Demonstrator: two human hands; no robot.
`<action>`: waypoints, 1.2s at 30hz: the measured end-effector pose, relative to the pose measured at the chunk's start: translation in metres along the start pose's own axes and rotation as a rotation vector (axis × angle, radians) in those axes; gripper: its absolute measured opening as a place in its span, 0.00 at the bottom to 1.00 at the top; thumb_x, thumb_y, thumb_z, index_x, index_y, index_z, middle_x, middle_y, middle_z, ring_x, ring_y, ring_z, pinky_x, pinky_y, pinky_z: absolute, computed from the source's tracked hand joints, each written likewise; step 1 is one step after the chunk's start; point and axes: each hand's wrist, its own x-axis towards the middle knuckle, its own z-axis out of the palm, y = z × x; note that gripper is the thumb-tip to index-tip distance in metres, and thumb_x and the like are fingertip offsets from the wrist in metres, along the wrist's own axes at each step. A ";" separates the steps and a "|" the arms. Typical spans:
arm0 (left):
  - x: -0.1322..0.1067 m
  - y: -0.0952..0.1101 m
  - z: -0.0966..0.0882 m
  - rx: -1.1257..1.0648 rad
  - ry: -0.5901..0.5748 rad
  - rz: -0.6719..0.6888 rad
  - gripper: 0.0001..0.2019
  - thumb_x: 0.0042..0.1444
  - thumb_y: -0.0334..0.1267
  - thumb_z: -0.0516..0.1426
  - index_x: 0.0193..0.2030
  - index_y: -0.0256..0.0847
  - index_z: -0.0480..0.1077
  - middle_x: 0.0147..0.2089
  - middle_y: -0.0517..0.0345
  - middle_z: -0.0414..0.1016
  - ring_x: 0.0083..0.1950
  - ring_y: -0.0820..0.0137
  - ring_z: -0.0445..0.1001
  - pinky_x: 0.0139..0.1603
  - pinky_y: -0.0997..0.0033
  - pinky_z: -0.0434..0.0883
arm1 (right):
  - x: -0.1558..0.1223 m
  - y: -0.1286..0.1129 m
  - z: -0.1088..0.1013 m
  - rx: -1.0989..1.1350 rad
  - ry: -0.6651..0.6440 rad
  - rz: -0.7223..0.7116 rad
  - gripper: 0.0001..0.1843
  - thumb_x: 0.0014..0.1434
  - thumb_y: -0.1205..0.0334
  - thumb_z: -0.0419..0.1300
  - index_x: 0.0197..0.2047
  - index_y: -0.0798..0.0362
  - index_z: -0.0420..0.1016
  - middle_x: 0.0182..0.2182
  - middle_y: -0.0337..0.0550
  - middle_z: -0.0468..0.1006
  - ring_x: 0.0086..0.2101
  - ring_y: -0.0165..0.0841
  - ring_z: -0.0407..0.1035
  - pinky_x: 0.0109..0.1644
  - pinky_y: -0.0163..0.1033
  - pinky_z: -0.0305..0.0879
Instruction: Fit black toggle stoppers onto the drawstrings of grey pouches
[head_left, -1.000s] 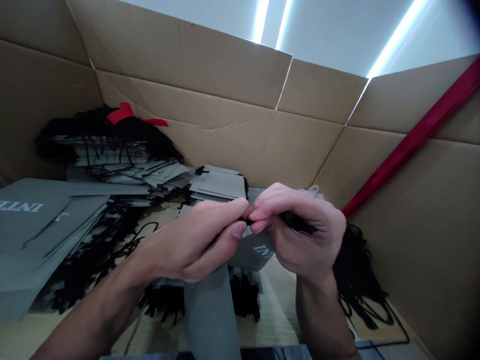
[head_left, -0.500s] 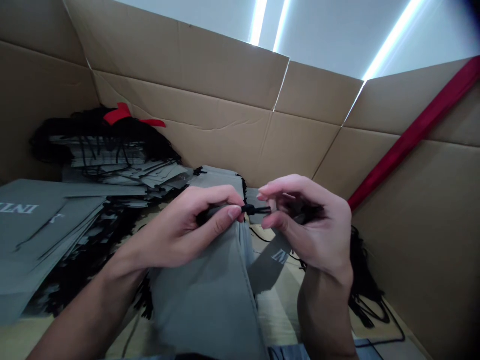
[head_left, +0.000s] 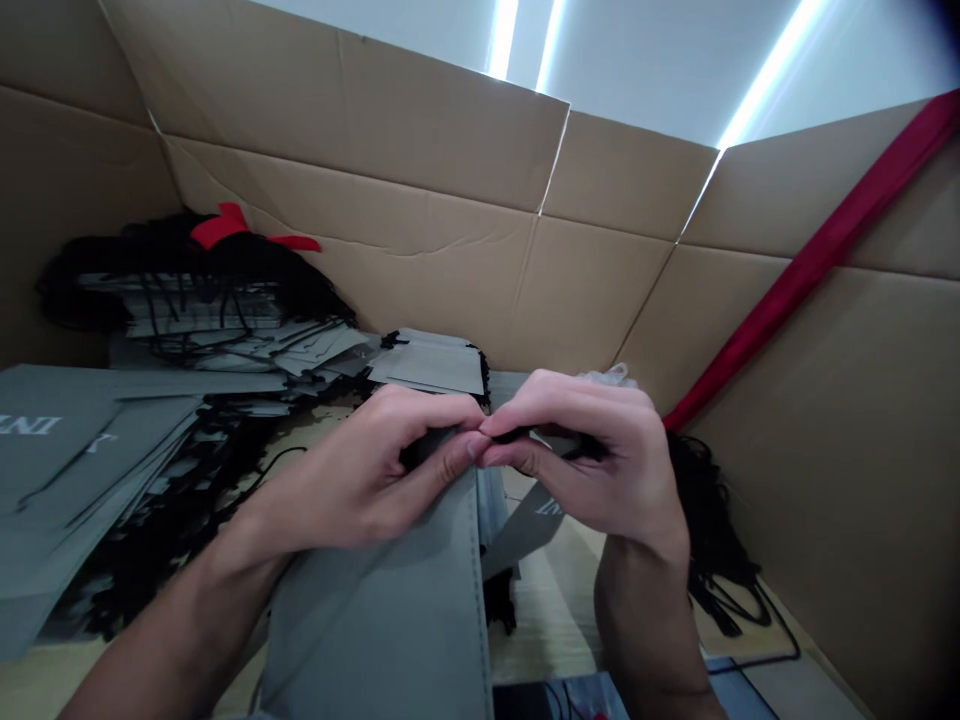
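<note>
My left hand (head_left: 405,465) is closed in a pinch over the top corner of a grey drawstring bag (head_left: 390,620) that hangs below it with a stitched edge. My right hand (head_left: 600,440) pinches a black cord (head_left: 517,434), and its thumb and fingertips meet those of my left hand. The cord's knot is hidden by the fingers. Under my right hand a grey piece with white letters (head_left: 525,525) slants down; where it joins the bag cannot be seen.
On the left lie grey bags with black cords (head_left: 97,430), and behind them a taller pile (head_left: 210,300) topped with red strips (head_left: 220,228). Another stack (head_left: 431,365) stands ahead. Black cords (head_left: 712,530) heap at right. Cardboard walls (head_left: 420,210) enclose the table; a red strap (head_left: 810,265) crosses one.
My right hand has moved left until its fingertips touch my left hand's, covering the cord knot that showed between them. The view has shifted slightly.
</note>
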 end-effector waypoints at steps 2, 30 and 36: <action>0.000 0.001 0.001 -0.011 0.005 0.013 0.12 0.76 0.33 0.56 0.37 0.40 0.71 0.28 0.68 0.61 0.29 0.77 0.57 0.29 0.75 0.58 | -0.002 -0.001 0.000 0.076 -0.011 0.029 0.12 0.60 0.73 0.80 0.45 0.54 0.89 0.36 0.38 0.89 0.34 0.28 0.80 0.40 0.34 0.76; -0.001 0.014 0.017 -0.050 0.070 0.025 0.15 0.78 0.38 0.53 0.38 0.40 0.74 0.29 0.61 0.71 0.30 0.73 0.68 0.32 0.72 0.68 | 0.001 -0.006 0.013 0.505 0.129 0.147 0.11 0.56 0.67 0.84 0.41 0.52 0.91 0.32 0.40 0.88 0.32 0.30 0.82 0.37 0.33 0.80; -0.007 0.024 0.022 -0.108 0.145 0.084 0.10 0.76 0.37 0.56 0.43 0.46 0.78 0.32 0.57 0.77 0.33 0.68 0.76 0.37 0.68 0.77 | -0.002 0.002 0.024 0.698 0.119 0.182 0.11 0.60 0.58 0.83 0.36 0.52 0.88 0.25 0.38 0.83 0.23 0.28 0.73 0.26 0.34 0.71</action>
